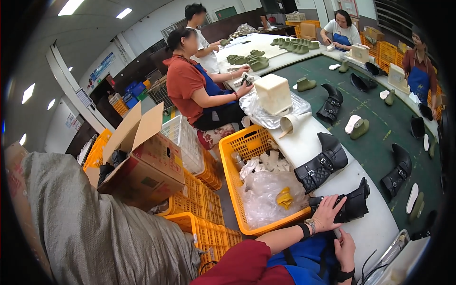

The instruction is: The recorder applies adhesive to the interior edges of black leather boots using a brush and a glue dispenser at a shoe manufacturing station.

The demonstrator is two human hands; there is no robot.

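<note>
A black ankle boot (354,206) with straps lies on its side on the white table edge in front of me. My left hand (327,212), with a watch and a dark band at the wrist, grips the boot's side, fingers spread over it. Just below the boot, by the table's near edge, is my right hand (345,247). Its fingers are loosely bent, thumb apart from the index finger, and nothing shows in them. Farther along the white tabletop lies a second black boot (322,164) with quilting and buckles.
Left of the table stands a yellow crate (229,185) with plastic bags and paper. A green conveyor (361,118) carries black boots, olive shoe pieces and pale insoles. Co-workers sit and stand around it. A cardboard box (147,166) and a grey sack (95,223) fill the left side.
</note>
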